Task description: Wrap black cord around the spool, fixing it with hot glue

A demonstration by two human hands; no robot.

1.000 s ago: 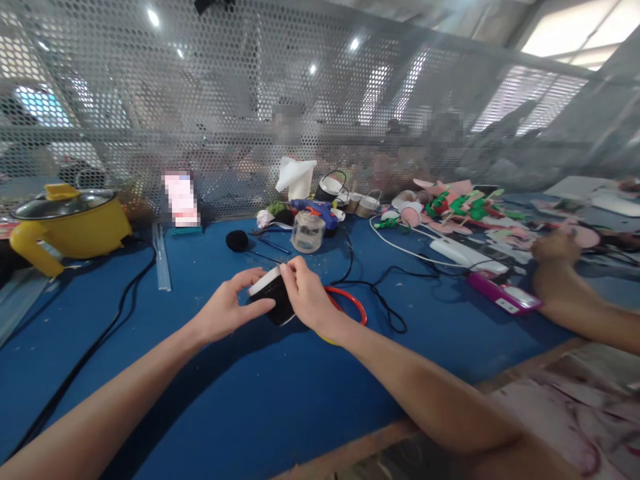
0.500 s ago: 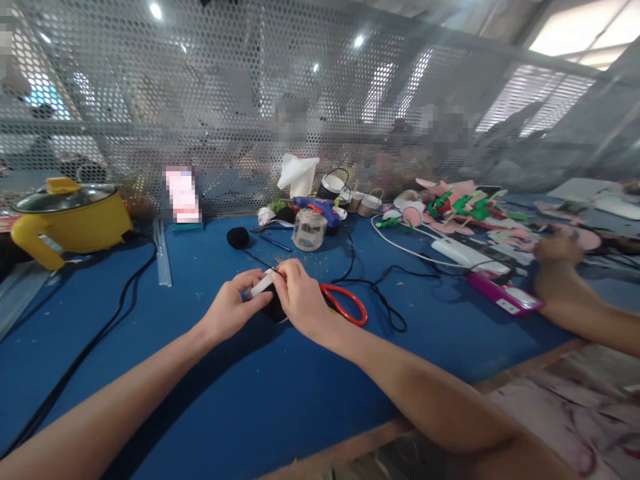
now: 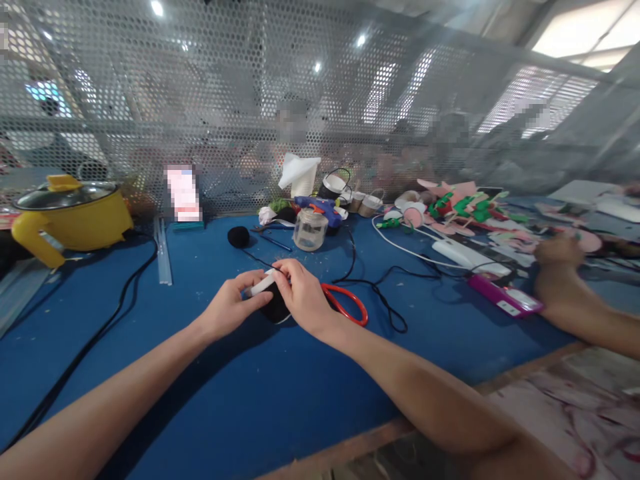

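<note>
Black and white, the cup-like piece (image 3: 277, 309) lies at the frame's centre between left hand (image 3: 229, 308) and right hand (image 3: 306, 299), touching both; neither is nearer; its axis leans, white rim (image 3: 261, 285) to upper left, dark body to lower right; left fingers (image 3: 258, 303) hold it at the rim; right fingers (image 3: 283, 285) pinch narrowly its top; whether they hold the black thread (image 3: 257, 259), I cannot tell.
</note>
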